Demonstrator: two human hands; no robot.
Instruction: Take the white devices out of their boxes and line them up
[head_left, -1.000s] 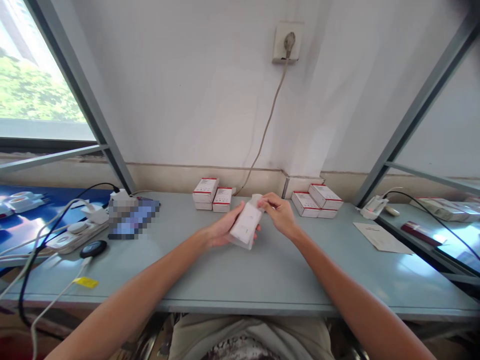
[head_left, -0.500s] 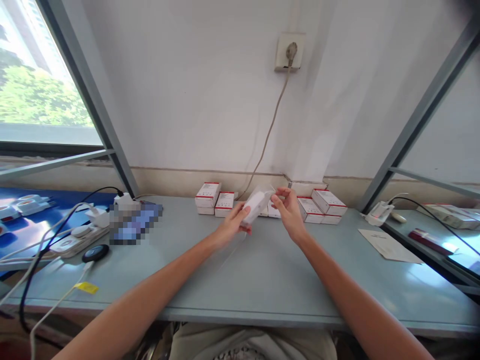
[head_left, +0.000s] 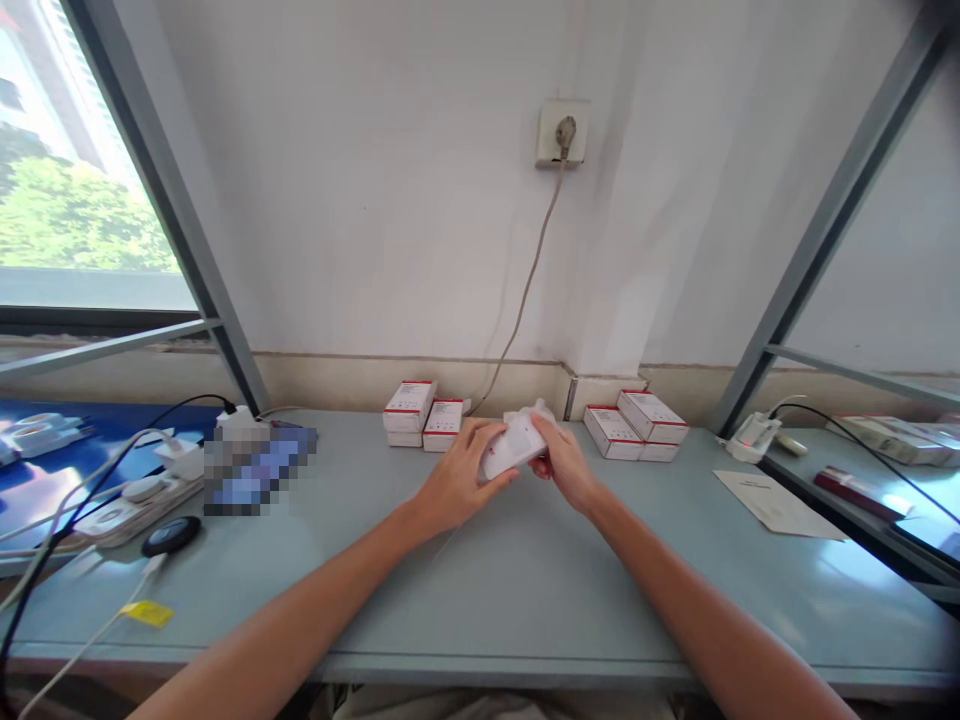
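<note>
A white, rounded oblong device (head_left: pixel 511 449) in a thin clear plastic bag is held above the desk between my two hands. My left hand (head_left: pixel 459 470) grips its left end, thumb along the near edge and fingers over the far side. At the other end, my right hand (head_left: pixel 561 450) is closed on the bagged device, with the thumb on top and fingers curled beneath. Crumpled plastic shows at the far right end. Small white boxes with red edges stand behind, a left group (head_left: pixel 409 407) and a right group (head_left: pixel 651 415).
On the left lie a power strip (head_left: pixel 120 510), a round black gadget (head_left: pixel 171 537) on a white cable, and a blurred-out phone (head_left: pixel 262 470). A paper sheet (head_left: pixel 780 503) and a white charger (head_left: pixel 752 436) are at right. A cord hangs from the wall socket (head_left: pixel 562 133).
My right hand has moved from the loose end of the bag onto the device itself. My left hand has shifted its grip on it. The view has tilted up slightly.
</note>
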